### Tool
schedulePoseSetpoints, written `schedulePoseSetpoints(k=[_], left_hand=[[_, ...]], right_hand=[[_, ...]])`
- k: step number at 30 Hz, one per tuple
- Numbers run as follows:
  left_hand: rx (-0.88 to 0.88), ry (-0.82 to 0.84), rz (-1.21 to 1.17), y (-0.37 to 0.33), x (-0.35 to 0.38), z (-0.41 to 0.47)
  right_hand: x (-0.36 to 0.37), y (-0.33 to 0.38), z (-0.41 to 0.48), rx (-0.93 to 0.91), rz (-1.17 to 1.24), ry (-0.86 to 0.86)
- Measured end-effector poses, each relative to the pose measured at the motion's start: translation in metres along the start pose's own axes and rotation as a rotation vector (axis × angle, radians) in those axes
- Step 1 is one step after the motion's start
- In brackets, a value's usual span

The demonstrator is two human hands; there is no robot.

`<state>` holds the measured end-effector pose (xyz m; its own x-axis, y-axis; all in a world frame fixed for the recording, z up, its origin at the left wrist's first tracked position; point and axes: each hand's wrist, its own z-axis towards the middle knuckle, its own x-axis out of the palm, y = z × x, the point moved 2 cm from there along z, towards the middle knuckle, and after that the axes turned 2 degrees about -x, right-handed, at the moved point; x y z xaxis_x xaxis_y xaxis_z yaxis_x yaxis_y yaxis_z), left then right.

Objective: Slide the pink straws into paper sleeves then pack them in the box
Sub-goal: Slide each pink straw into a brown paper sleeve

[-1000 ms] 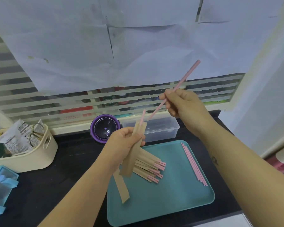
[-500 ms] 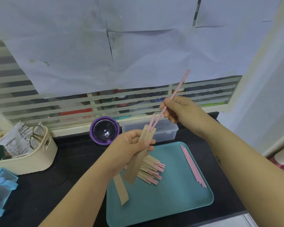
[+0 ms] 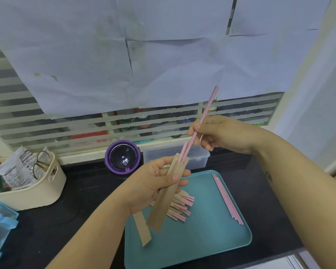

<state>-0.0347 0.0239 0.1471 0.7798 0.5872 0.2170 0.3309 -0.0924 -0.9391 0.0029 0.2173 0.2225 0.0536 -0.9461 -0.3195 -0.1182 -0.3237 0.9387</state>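
left hand (image 3: 153,183) grips paper sleeve (image 3: 166,195) | right hand (image 3: 219,133) pinches pink straw (image 3: 207,111), tip in sleeve mouth | teal tray (image 3: 208,239) below

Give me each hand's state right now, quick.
Left hand: gripping the paper sleeve, held tilted.
Right hand: pinching a pink straw, its lower end at the sleeve's mouth.

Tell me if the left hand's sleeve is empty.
No: a short straw end sticks out of the sleeve in the left hand, beside the straw the right hand holds.
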Motion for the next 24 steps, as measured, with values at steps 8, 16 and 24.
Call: schedulePoseSetpoints(k=[8,16,24], left_hand=[[0.01,-0.027,-0.038,0.0,0.0,0.006],[-0.023,0.028,-0.076,-0.001,0.001,0.009],[-0.065,0.043,-0.055,0.001,0.001,0.012]], right_hand=[[0.004,-0.013,0.01,0.057,-0.001,-0.161],[0.004,-0.011,0.015,-0.022,0.052,-0.337],[0.008,-0.01,0.02,-0.166,-0.047,-0.467]])
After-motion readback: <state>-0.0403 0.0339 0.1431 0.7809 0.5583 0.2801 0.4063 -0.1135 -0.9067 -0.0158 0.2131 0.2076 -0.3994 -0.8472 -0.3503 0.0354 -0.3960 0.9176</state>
